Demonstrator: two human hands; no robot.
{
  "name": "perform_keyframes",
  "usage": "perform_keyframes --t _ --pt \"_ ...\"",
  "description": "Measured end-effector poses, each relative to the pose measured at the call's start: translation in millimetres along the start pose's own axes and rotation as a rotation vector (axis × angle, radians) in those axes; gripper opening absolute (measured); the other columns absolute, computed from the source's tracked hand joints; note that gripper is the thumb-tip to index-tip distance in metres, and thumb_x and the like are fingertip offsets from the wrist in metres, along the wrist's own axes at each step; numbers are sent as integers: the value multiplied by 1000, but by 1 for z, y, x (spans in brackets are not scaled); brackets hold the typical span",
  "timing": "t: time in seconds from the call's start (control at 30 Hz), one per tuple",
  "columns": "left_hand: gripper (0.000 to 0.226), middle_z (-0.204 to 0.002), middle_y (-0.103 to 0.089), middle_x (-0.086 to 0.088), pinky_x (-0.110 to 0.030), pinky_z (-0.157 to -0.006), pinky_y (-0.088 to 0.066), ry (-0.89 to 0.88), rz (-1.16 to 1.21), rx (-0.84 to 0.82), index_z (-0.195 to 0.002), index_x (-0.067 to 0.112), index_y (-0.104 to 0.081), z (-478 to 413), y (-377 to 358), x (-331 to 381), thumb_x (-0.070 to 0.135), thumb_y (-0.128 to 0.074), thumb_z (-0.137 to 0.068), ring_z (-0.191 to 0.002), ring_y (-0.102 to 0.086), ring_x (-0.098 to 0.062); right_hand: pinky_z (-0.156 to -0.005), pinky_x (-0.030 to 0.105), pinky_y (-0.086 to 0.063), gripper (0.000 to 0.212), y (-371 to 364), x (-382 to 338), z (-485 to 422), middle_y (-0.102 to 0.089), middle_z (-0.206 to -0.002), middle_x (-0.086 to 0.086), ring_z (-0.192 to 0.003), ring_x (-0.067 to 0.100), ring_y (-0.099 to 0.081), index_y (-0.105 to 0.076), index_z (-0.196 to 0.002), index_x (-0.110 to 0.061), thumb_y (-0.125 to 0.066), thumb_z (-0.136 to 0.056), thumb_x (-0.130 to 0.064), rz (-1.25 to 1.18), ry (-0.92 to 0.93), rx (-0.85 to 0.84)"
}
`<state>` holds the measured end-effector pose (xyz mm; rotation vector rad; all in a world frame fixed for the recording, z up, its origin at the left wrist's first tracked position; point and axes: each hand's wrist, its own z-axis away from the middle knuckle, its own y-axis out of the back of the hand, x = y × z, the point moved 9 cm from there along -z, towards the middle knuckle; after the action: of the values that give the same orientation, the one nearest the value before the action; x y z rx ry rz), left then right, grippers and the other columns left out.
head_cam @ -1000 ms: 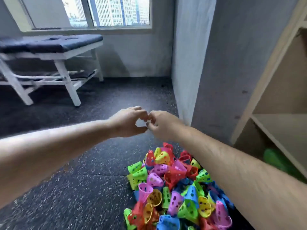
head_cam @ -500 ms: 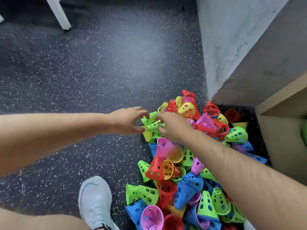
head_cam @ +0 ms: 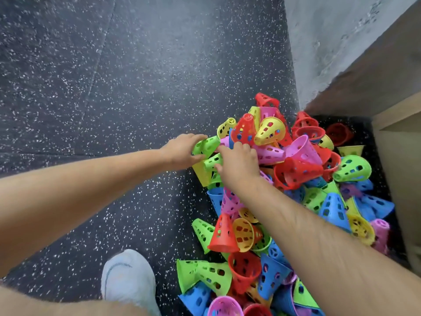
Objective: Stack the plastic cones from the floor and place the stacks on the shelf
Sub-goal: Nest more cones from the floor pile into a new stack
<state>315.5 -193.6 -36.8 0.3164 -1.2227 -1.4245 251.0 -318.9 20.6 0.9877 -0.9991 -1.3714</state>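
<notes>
Plastic cones (head_cam: 296,172): loose heap on floor, right, by shelf unit (head_cam: 401,115). Left hand (head_cam: 181,152) curled round green cone (head_cam: 205,145) at heap's far-left edge; right hand (head_cam: 238,166) bent onto second green cone (head_cam: 213,161), grip unclear. Risk: interlocked neighbours may drag out and scatter on lifting.
</notes>
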Motion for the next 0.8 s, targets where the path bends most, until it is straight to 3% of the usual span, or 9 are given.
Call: perform_keyframes --t 0.17,0.27,0.37,0.4,0.47,0.53,0.67,0.8 --pt "68 -138 -63 -5 -43 -106 -47 63 110 31 -148 18 -51 -8 -4 -9 41 -77 -89 -125 -58 -27 -97 42 -36 36 -4 9 -1 -59 -118 4 -114 29 -53 -55 -129 -25 -55 -95 -14 -154 -33 -23" --pt "71 -135 -62 -6 -42 -103 -48 119 163 91 -149 24 -48 3 2 -21 39 -78 -86 -122 -59 -27 -97 42 -35 37 0 13 5 -64 -114 1 -110 27 -56 -56 -125 -24 -53 -93 -6 -347 -58 12" --pt "75 -121 -64 -5 -38 -77 -58 224 368 145 -150 43 -37 25 10 -36 34 -76 -86 -91 -66 -25 -98 43 -38 36 2 16 13 -68 -110 2 -107 29 -58 -52 -129 -22 -54 -95 -9 -554 -90 67" --pt "75 -113 -64 -4 -33 -64 -57 254 434 162 -150 46 -35 33 12 -40 31 -74 -88 -77 -65 -23 -99 43 -40 35 3 17 16 -68 -111 3 -109 30 -58 -54 -129 -22 -54 -95 -11 -598 -96 81" --pt "71 -101 -62 -3 -26 -54 -50 310 535 192 -151 45 -35 52 18 -44 24 -71 -93 -65 -58 -20 -97 46 -46 31 6 17 20 -70 -112 6 -110 31 -59 -63 -125 -18 -55 -96 -13 -630 -100 101" --pt "67 -98 -63 -2 -25 -57 -48 369 629 223 -148 45 -38 70 20 -48 23 -70 -94 -67 -56 -18 -91 42 -51 26 8 17 26 -71 -111 7 -107 30 -62 -69 -119 -14 -55 -97 -14 -665 -111 93" --pt "57 -116 -66 -13 -45 -85 -59 429 904 279 -135 37 -42 104 14 -51 18 -74 -91 -84 -67 -24 -83 32 -48 20 13 15 39 -71 -105 2 -97 20 -62 -70 -112 -11 -56 -99 -16 -847 -116 88" --pt "51 -109 -62 -10 -41 -79 -62 423 1168 320 -125 26 -34 131 0 -45 11 -72 -95 -65 -67 -20 -92 39 -48 14 20 12 52 -64 -104 8 -101 24 -60 -69 -102 -13 -57 -98 -18 -927 -84 189"
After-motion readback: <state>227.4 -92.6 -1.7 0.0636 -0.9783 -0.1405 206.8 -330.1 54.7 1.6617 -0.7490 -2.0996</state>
